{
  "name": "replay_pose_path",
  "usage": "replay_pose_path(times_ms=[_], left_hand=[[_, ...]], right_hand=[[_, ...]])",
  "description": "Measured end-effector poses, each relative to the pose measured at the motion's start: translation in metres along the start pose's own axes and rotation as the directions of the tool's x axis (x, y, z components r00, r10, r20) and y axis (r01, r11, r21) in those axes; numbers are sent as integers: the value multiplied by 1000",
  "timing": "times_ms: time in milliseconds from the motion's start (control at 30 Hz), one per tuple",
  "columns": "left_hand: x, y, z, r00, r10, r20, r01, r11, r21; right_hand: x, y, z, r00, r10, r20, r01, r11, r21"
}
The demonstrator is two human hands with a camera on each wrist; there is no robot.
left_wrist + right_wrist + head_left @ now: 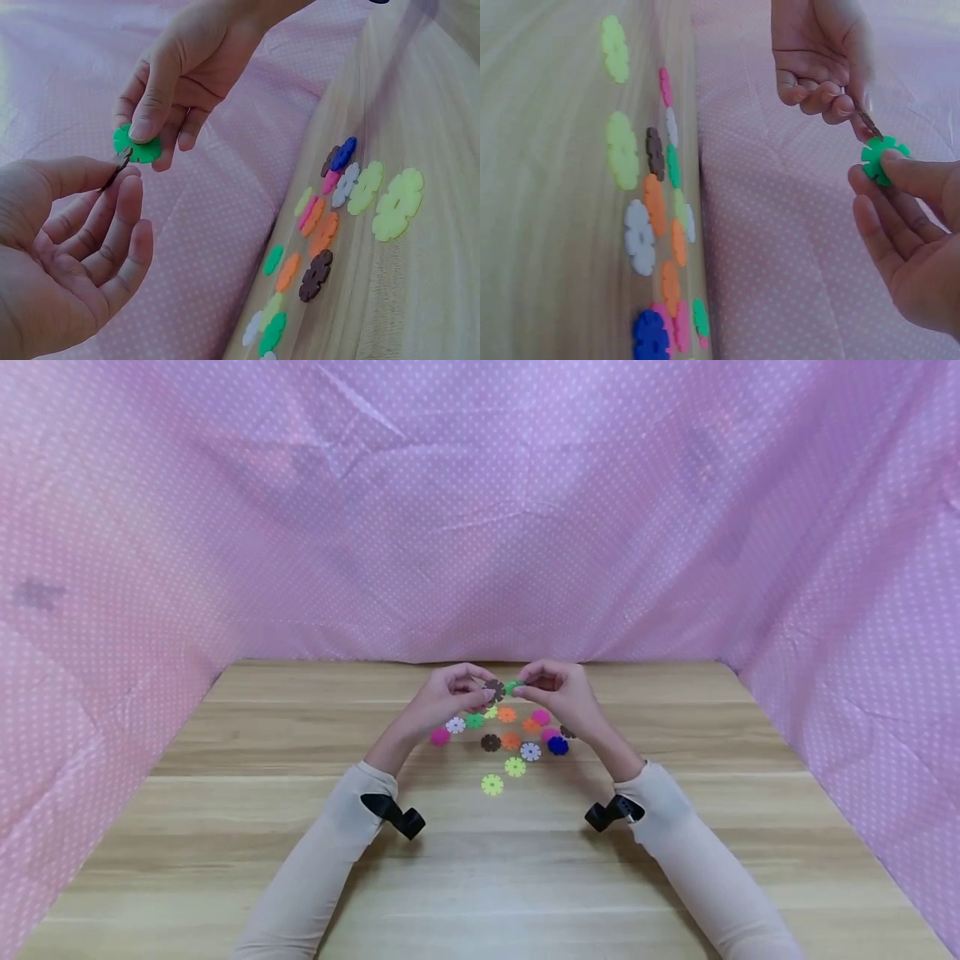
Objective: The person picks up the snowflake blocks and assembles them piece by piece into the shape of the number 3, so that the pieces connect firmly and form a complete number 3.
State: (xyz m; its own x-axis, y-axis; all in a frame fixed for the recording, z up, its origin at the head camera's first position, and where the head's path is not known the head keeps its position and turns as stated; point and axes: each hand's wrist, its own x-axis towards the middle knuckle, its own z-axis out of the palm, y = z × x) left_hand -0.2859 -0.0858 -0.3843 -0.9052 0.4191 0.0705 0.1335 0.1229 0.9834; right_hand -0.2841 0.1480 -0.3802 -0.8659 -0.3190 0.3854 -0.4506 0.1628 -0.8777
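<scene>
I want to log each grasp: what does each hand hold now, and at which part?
The left hand pinches a brown disc by its rim; the right hand pinches a green disc by its faces. Both are above the table.

The brown disc shows only edge-on in both wrist views, mostly covered by the left hand, so whether its slot has entered the green disc cannot be told. The right hand is cut off by the right wrist picture's edge. In the head view, a dark disc beside the right wrist is half hidden.
</scene>
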Motion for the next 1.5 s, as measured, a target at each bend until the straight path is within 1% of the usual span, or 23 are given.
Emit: replay_pose_path(times_ms=[100,267,533,633,733,933,1033,1267,1400,1500], left_hand=[[0,1,-1,1000,-1,-17,1,1000,-19],[-2,0,0,999,-20,-26,18,995,-94],[-3,-2,4,996,-52,-67,39,983,-180],[-3,-3,5,994,-66,-83,48,978,-203],[-3,-5,6,994,-56,-90,36,977,-210],[-3,-7,7,995,-18,-98,-2,981,-192],[-2,-7,7,995,-14,-102,-7,980,-200],[-4,-8,6,995,-24,-93,4,979,-205],[-3,-9,6,995,-30,-90,11,978,-206],[-3,-8,6,996,-19,-89,1,980,-199]], right_hand=[[0,2,2,999,-51,-17,51,999,-10],[0,5,6,992,-117,-43,115,992,-46],[-4,6,9,981,-178,-72,166,975,-149],[-5,6,10,978,-197,-76,182,970,-163],[-7,6,12,972,-221,-85,204,964,-171],[-7,7,14,957,-273,-98,251,948,-195],[-6,5,14,952,-290,-94,267,943,-200],[-7,5,16,959,-267,-95,248,952,-181],[-8,6,18,956,-280,-92,261,949,-175],[-8,5,18,953,-290,-91,270,945,-183]])
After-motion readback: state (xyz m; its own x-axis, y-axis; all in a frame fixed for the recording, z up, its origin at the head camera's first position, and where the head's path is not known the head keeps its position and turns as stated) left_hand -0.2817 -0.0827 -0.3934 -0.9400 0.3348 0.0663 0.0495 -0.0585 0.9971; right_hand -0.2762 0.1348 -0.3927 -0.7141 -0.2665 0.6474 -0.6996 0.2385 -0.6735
